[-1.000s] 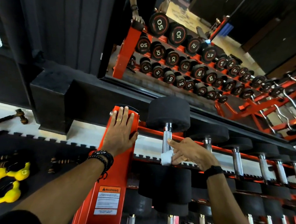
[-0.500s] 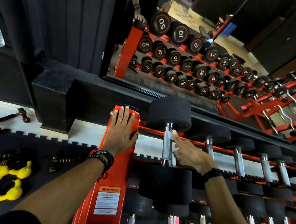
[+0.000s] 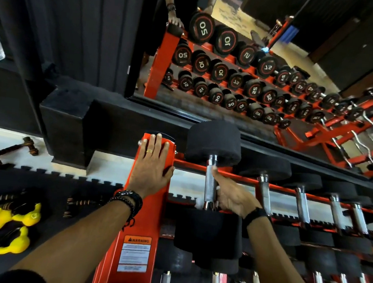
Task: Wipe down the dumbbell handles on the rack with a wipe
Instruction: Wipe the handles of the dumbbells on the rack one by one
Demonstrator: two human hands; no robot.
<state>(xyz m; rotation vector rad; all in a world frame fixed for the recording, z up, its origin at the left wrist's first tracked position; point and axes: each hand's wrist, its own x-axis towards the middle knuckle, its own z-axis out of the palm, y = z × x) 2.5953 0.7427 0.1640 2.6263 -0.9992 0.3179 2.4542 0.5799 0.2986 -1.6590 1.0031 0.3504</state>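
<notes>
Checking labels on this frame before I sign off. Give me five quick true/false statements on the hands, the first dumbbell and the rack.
1. The left hand lies flat on the orange rack upright. True.
2. The right hand is at the handle of the leftmost top-row dumbbell. True; its thumb lies along the handle.
3. The wipe is spread in plain view over the handle. False; the handle's knurled metal shows bare, and no wipe is clearly visible.
4. The left wrist is bare. False; it wears dark beaded bracelets.
5. A warning label sits on the upright below the left hand. True.
</notes>
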